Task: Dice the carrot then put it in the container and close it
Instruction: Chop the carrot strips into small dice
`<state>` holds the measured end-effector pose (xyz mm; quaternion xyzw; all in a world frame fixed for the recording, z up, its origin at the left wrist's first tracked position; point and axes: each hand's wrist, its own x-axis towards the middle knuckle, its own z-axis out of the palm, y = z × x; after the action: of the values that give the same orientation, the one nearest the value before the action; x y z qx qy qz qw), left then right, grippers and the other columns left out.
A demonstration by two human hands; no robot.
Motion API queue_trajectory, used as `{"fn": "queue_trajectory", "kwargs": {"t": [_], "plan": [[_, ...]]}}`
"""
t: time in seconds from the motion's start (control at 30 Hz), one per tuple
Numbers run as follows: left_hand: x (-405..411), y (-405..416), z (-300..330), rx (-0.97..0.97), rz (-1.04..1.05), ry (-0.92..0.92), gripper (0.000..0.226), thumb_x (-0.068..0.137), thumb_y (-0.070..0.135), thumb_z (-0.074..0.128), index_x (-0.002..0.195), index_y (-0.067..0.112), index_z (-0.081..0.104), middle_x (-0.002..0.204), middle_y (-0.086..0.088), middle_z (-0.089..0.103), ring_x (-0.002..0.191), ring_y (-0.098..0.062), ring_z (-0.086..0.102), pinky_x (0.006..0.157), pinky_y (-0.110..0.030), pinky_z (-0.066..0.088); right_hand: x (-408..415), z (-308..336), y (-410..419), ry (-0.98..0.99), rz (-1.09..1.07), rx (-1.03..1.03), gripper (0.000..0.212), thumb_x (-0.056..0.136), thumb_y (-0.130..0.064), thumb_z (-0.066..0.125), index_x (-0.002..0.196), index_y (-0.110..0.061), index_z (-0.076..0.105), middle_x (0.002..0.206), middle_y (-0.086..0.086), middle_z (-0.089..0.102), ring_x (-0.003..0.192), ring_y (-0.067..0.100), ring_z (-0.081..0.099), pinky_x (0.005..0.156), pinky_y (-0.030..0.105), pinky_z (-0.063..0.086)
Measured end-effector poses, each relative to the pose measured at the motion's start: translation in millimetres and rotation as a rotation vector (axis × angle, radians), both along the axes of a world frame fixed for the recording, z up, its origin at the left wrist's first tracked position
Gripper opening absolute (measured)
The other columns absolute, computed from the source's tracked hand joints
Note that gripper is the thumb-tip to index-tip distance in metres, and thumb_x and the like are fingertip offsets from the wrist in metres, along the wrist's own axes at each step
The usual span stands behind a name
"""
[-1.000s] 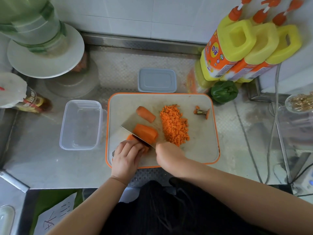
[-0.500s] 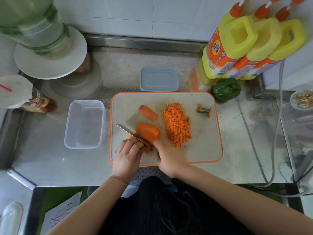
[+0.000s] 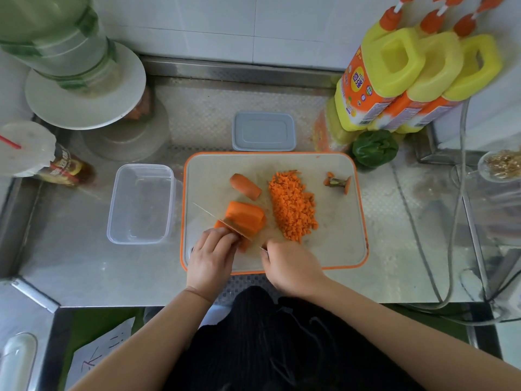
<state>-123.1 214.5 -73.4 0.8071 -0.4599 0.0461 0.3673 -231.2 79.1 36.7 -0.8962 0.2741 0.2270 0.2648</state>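
One head-worn view looks steeply down, close over the cutting board (image 3: 332, 249); wide-angle.

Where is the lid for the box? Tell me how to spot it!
Find the orange-rimmed cutting board in the middle of the metal counter. Just behind its far edge, towards the tiled wall, lies the lid. It is flat, grey-blue and solid, unlike the see-through container left of the board.

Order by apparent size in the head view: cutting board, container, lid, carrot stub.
1. Cutting board
2. Container
3. Lid, lying farther from the camera, so this gap is unsure
4. Carrot stub
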Motion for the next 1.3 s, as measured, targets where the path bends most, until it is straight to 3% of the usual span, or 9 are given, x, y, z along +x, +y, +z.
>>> {"fn": "queue_trajectory", "kwargs": {"t": [0.13,0.3,0.47,0.57,0.7,0.97,1.2,1.3], "plan": [[-0.3,1.2,-3.1,-0.004,-0.008,0.024,0.014,0.098,0.021,0.052,0.096,0.015,0.064,0.096,-0.006,0.064,0.093,-0.027,0.055,0.08,-0.034,0.047,-2.6,6.5,3.7,-0.007,0.028,-0.024,0.021,0.101,-0.024,0.039,0.081,-0.017,0.04,0.072,0.007,0.051,0.068,0.029,0.052,0.057,0.033,0.034],[-0.8,0.1,-5.9,-0.028,-0.003,0.025,0.009,0.094,0.017,0.056,0.098,0.014,0.063,0.097,-0.007,0.064,0.094,-0.026,0.054,0.082,-0.033,0.046,3.7,10.0,6.9,0.039,0.036,-0.063,0.01,0.097,-0.012,0.044,0.091,-0.011,0.052,0.078,0.009,0.052,0.069,0.026,0.048,0.044,0.027,0.023],[-1.7,-0.7,-5.8,-0.054,-0.005,0.026,0.012,0.099,0.02,0.052,0.098,0.014,0.063,0.099,-0.006,0.062,0.095,-0.026,0.053,0.086,-0.031,0.044,18.3,13.9,9.6,0.118,0.007,-0.09,0.017,0.095,-0.006,0.045,0.105,-0.007,0.059,0.086,0.009,0.057,0.078,0.03,0.056,0.056,0.028,0.034],[-1.7,-0.9,-6.1,-0.051,0.003,0.023,0.021,0.102,0.025,0.048,0.098,0.012,0.064,0.101,-0.005,0.061,0.096,-0.026,0.053,0.089,-0.029,0.042,28.4,11.9,11.4,0.154,-0.003,-0.094,0.022,0.093,-0.002,0.045,0.109,-0.007,0.059,0.102,0.011,0.064,0.091,0.031,0.063,0.066,0.031,0.041],[-1.7,0.2,-8.2,-0.04,0.002,0.032,0.012,0.096,0.018,0.055,0.099,0.012,0.066,0.104,-0.005,0.062,0.098,-0.027,0.055,0.094,-0.026,0.039,38.3,7.1,9.6,0.201,-0.021,-0.06,0.027,0.091,0.002,0.047,0.115,-0.005,0.057,0.111,0.013,0.063,0.102,0.032,0.063,0.074,0.035,0.047],[-3.3,0.5,-9.9,-0.003,0.031,0.035,0.02,0.095,0.017,0.055,0.094,0.005,0.072,0.099,-0.009,0.066,0.097,-0.029,0.056,0.088,-0.034,0.046,42.2,0.8,7.4,0.217,-0.049,-0.049,0.026,0.091,0.003,0.046,0.112,-0.005,0.06,0.109,0.014,0.063,0.099,0.033,0.063,0.069,0.035,0.044],[-3.5,1.1,-12.0,0.003,0.022,0.035,0.014,0.091,0.012,0.059,0.096,0.007,0.07,0.1,-0.008,0.064,0.097,-0.029,0.055,0.088,-0.032,0.045,52.0,-10.1,7.0,0.249,-0.069,-0.037,0.026,0.092,0.001,0.047,0.113,-0.004,0.062,0.113,0.014,0.064,0.104,0.032,0.062,0.078,0.036,0.049],[-2.0,1.1,-11.4,-0.014,0.011,0.039,0.011,0.091,0.011,0.059,0.099,0.011,0.067,0.102,-0.006,0.063,0.096,-0.029,0.055,0.089,-0.029,0.043,51.4,-15.6,5.3,0.246,-0.079,-0.033,0.024,0.09,0.005,0.047,0.106,-0.003,0.064,0.105,0.015,0.066,0.096,0.032,0.064,0.072,0.036,0.049]]}}
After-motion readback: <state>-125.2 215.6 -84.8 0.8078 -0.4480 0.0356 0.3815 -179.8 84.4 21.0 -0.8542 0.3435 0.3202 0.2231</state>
